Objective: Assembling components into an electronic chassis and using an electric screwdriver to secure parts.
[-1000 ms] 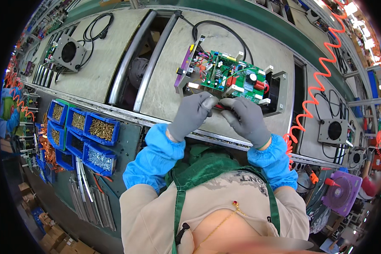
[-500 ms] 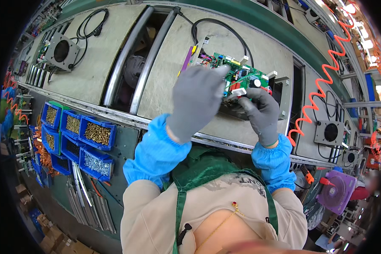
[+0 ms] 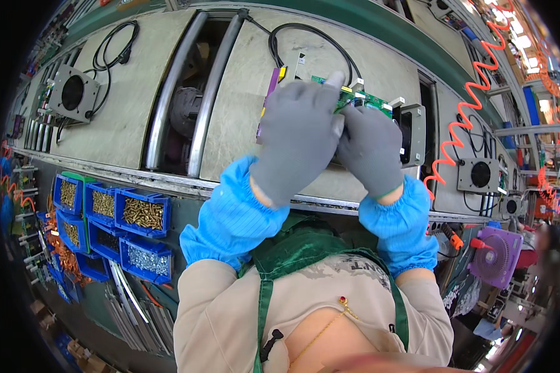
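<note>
Both my hands wear grey gloves and work close together over a green circuit board. My left hand covers the board's left part, its fingers bent forward and its thumb close to the right hand. What it grips is hidden beneath it. My right hand is closed, fingertips pinched over the middle of the board by a thin dark wire; anything in them is hidden. The board sits in a metal assembly with a black fan at its right end. A purple strip stands at the left end.
Behind the assembly a black cable loops over the work plate. Metal rollers lie to the left, with another fan unit beyond. Blue bins of screws stand at the near left. An orange coiled hose hangs at the right.
My right hand has moved left and away from me, closer to the left hand. The white connector seen by its fingers earlier is now hidden. My left hand has shifted slightly right.
</note>
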Demonstrator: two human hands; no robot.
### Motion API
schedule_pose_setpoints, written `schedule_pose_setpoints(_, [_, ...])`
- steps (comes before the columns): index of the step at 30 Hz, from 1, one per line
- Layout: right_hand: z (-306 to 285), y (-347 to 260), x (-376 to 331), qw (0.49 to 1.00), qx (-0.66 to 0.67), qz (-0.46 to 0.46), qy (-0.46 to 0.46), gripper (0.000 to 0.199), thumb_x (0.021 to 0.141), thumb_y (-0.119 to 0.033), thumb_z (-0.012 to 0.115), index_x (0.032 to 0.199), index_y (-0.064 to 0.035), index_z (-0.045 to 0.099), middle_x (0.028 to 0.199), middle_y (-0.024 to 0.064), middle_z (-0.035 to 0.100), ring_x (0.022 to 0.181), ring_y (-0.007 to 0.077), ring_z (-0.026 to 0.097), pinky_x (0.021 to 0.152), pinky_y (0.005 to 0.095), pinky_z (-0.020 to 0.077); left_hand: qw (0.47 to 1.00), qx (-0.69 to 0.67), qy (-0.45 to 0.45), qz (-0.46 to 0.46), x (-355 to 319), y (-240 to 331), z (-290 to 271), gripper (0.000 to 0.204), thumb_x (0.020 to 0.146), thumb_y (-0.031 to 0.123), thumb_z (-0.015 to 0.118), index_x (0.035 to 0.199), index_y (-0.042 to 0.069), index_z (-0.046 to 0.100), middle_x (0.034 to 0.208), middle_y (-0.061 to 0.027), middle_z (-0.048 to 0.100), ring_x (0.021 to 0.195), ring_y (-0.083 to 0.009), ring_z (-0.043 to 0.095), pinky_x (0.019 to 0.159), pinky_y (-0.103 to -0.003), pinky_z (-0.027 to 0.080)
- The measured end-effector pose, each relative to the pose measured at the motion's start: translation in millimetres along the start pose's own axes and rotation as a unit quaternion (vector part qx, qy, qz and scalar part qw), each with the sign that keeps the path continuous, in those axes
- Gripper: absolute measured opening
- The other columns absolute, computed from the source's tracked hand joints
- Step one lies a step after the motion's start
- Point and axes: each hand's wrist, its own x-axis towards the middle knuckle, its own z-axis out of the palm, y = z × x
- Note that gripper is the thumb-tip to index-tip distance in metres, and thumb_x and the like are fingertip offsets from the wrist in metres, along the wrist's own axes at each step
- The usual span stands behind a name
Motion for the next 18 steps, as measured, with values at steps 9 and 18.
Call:
schedule_pose_setpoints(9, [-5, 22, 43, 0.954, 0.056, 0.151, -0.253, 0.020, 0.071, -0.021, 0.060, 0.077, -0.0029, 0.067, 0.067, 0.0149, 0.062, 0.064, 0.0275, 0.063, 0.060, 0.0363, 0.0486, 0.766, -0.484, -0.251, -0.341, -91, -46, 50, 0.027, 0.082, 0.023, 0.060, 0.096, 0.000, 0.064, 0.076, -0.0075, 0.061, 0.065, -0.0132, 0.055, 0.055, -0.029, 0.046])
schedule_pose_setpoints(18, [1, 31, 50, 0.940, 0.091, 0.183, -0.274, 0.020, 0.069, -0.017, 0.061, 0.075, 0.0024, 0.065, 0.060, 0.0139, 0.060, 0.053, 0.0197, 0.060, 0.053, 0.0326, 0.0480, 0.565, -0.715, -0.124, -0.394, -79, -31, 77, 0.035, 0.085, 0.012, 0.056, 0.117, 0.000, 0.056, 0.107, -0.0081, 0.061, 0.094, -0.0154, 0.056, 0.083, -0.030, 0.046])
